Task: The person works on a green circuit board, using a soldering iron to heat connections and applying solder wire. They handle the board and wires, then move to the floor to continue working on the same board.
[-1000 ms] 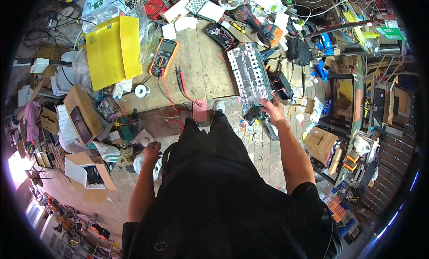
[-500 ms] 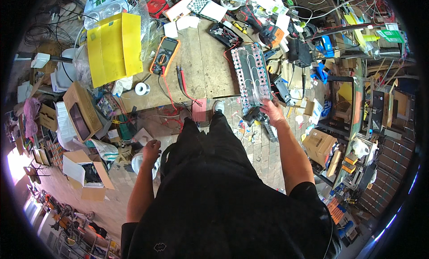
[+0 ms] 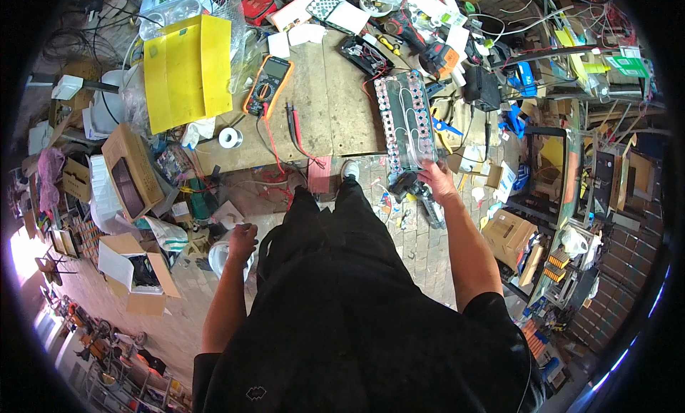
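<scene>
Grey battery pack (image 3: 409, 120), near end in right fingers (image 3: 432, 172)

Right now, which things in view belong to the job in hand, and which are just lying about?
Likely in the job, going by touch:
long dark rectangular block edged with rows of round cells;
bare right hand, at its near end.

Apparently just lying about, untouched:
orange-and-black handheld multimeter;
large creased yellow sheet;
small round white spool;
open brown cardboard box.

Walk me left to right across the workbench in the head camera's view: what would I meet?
Yellow sheet, orange-edged multimeter, test probes, long cell pack held by the right hand, black box.
</scene>
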A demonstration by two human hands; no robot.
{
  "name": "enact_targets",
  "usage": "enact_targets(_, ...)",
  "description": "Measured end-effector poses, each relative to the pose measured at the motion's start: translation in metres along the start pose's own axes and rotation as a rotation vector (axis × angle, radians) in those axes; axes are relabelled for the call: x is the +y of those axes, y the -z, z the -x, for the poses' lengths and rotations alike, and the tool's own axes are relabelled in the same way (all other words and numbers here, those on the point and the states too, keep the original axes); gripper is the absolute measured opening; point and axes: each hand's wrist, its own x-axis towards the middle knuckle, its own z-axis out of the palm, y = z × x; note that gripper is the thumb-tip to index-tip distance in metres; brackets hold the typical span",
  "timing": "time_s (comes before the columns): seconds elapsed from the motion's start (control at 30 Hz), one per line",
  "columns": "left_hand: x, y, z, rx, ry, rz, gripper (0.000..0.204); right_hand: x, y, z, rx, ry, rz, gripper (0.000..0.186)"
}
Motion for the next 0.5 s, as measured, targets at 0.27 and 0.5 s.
enact_targets(0.27, -0.014, -0.001, -0.010, 0.007, -0.004, 0.055, 0.051, 0.006, 0.005, -0.006, -0.028, -0.006, -0.013, 0.061)
enact_targets(0.5, -0.010, -0.001, -0.009, -0.020, 0.063, 0.045, 0.041, 0.019, 0.011, -0.014, -0.040, -0.013, -0.064, 0.063)
